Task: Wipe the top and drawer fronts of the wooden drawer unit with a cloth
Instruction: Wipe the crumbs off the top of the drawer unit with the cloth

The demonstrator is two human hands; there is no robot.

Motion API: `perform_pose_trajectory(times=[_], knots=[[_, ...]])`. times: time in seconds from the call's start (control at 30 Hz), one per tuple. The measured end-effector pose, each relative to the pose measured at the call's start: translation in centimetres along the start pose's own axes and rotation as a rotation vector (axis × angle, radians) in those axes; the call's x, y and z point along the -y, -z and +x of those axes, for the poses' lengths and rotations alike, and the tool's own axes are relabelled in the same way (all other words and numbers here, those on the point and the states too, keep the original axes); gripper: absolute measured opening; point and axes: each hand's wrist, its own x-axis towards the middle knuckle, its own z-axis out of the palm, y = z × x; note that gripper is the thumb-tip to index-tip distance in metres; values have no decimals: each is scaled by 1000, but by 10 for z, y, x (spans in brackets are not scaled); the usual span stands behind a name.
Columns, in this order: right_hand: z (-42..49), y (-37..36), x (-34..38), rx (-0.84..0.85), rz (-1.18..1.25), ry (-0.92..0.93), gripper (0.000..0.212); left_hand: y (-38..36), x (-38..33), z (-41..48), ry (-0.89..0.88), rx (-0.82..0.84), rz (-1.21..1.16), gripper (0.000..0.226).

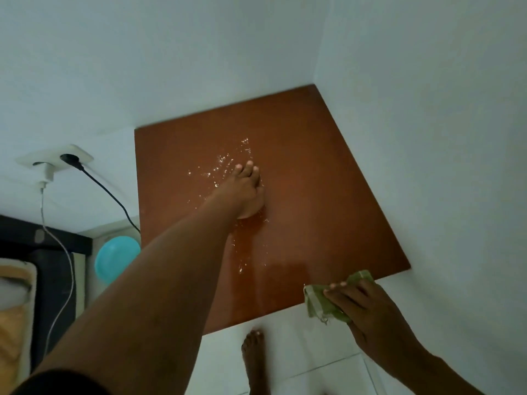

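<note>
While the left hand (246,189) lies flat and open on the wet top of the wooden drawer unit (313,178), likely to steady the person, the right hand (356,300) squeezes a green cloth (328,303) at the near edge, ready to wipe up the water drops (225,161). The 2 hands are well apart

The drawer unit (299,166) shows only its top; its drawer fronts are out of sight below. The left hand (242,192) covers a pale round thing beneath its palm, too hidden to name. The right hand (362,306) covers much of the cloth (328,303). A foot (253,357) below the unit is cut by the bottom edge.
</note>
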Motion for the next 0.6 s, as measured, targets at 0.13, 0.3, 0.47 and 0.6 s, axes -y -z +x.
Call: perform_pose_trajectory(times=[0.13,0.3,0.47,0.6], knots=[[71,35,-4,-70,134,61,42,0,25,-5,-37,-95,-105,61],[304,49,-19,-160,219,-48,51,-7,112,-17,28,-300,-84,74],[468,10,-34,105,135,-90,35,-19,149,-7,84,-247,-153,83],[459,-51,-35,148,108,-105,48,-33,148,-1,98,-294,-194,93]])
